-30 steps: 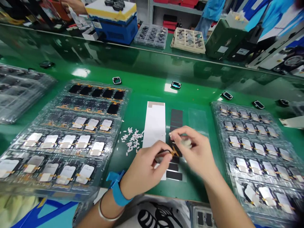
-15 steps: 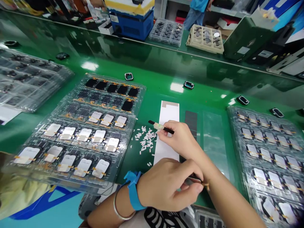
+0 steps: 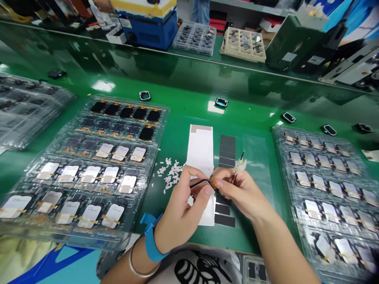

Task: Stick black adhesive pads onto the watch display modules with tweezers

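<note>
Over the white sheet (image 3: pixel 200 146), my left hand (image 3: pixel 180 213) pinches a small dark-edged display module (image 3: pixel 200 182) between thumb and fingers. Its face is mostly hidden by the fingers. An orange flex cable (image 3: pixel 213 182) comes off the module, and the thumb and forefinger of my right hand (image 3: pixel 244 193) are closed on it. Dark tweezers (image 3: pixel 240 165) with a pale wrapping are tucked in the same hand, pointing up and away. Beneath and beyond my hands runs a strip of black rectangular pads (image 3: pixel 227 148). Small white pieces (image 3: pixel 171 173) lie scattered left of the sheet.
A clear tray (image 3: pixel 118 156) of display modules lies left, another tray (image 3: pixel 299 197) right. Watch-like frames (image 3: pixel 221 102) sit along the back. On the raised shelf stand a blue machine (image 3: pixel 151 33) and parts trays (image 3: pixel 194 37). A clear film (image 3: pixel 256 157) lies right of the pads.
My right hand has moved from the white pieces back to the right and now meets my left hand at the module's cable. The tweezers have swung upright. The view has shifted slightly right.
</note>
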Demonstrator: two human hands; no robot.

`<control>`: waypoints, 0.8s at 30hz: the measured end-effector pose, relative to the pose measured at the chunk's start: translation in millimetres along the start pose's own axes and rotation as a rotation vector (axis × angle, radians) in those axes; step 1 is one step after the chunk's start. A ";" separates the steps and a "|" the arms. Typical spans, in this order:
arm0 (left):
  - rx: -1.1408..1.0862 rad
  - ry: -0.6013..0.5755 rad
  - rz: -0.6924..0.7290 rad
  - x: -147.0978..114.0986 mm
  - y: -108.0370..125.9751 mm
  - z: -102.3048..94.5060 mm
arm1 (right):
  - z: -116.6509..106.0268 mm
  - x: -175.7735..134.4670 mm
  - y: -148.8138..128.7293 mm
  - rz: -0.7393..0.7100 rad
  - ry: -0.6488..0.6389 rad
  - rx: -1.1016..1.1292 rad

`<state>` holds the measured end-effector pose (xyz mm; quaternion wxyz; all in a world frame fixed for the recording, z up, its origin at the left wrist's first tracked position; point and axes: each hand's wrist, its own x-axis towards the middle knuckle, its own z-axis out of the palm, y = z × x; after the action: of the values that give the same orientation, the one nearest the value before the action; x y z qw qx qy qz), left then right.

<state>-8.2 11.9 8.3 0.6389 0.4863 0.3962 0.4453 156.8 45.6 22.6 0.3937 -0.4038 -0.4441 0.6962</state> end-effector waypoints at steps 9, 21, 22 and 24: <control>0.116 0.019 -0.022 2.1 -1.3 -0.2 | -4.2 -1.3 5.0 0.005 0.014 -0.068; 0.014 -0.019 -0.069 0.6 -1.7 -2.0 | 4.2 -6.9 3.0 -0.139 0.224 -0.359; 0.009 -0.019 -0.070 1.1 -1.6 -1.5 | 4.9 -7.2 2.7 -0.157 0.229 -0.368; 0.000 -0.021 -0.062 2.2 -1.9 -0.6 | 6.0 -7.6 1.8 -0.185 0.229 -0.374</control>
<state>-7.8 13.8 6.2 0.6566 0.4785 0.4040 0.4203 153.7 36.4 24.3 0.4221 -0.5037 -0.5527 0.5125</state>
